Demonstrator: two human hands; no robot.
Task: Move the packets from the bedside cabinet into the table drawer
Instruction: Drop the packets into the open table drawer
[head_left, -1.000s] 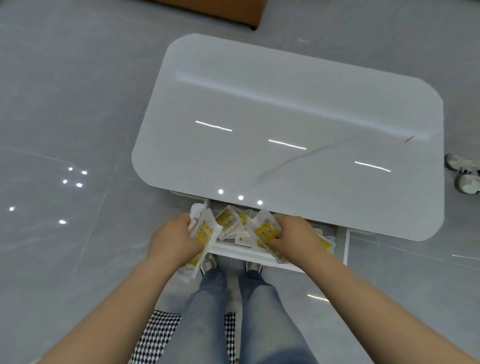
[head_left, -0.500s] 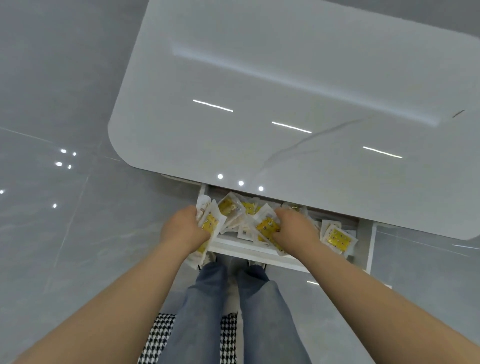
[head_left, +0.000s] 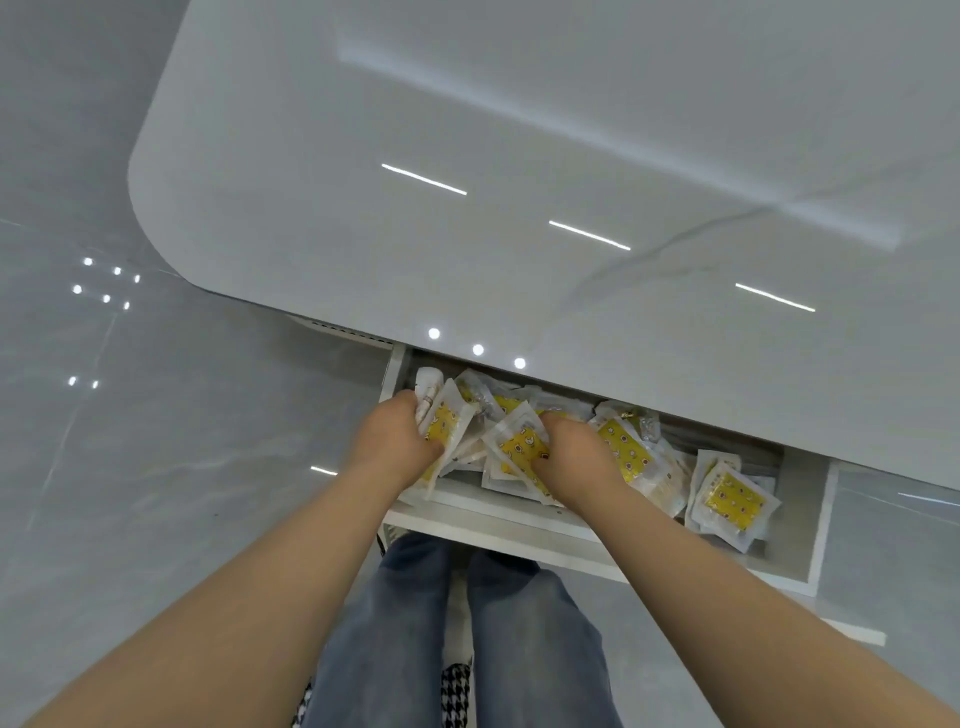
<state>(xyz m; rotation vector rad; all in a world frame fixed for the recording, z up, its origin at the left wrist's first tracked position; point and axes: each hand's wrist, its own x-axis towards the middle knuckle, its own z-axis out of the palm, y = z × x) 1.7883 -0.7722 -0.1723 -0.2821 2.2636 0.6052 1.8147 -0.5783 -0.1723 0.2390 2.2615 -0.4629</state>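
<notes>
A white table drawer (head_left: 519, 525) is pulled out under the front edge of the glossy white table (head_left: 519, 208). Several clear packets with yellow printed contents (head_left: 730, 501) lie in it. My left hand (head_left: 395, 441) grips a bunch of packets (head_left: 441, 421) over the drawer's left end. My right hand (head_left: 571, 457) grips another bunch of packets (head_left: 517, 447) over the drawer's middle. Both bunches sit low in the drawer among the loose ones.
The tabletop overhangs the back of the drawer and hides its rear part. Grey glossy floor (head_left: 156, 467) lies to the left and right. My legs in blue jeans (head_left: 457, 623) stand right in front of the drawer, on a black-and-white checked mat (head_left: 454, 696).
The view has closed in on the table and drawer. Both hands, still holding packets, have gone lower and further into the drawer.
</notes>
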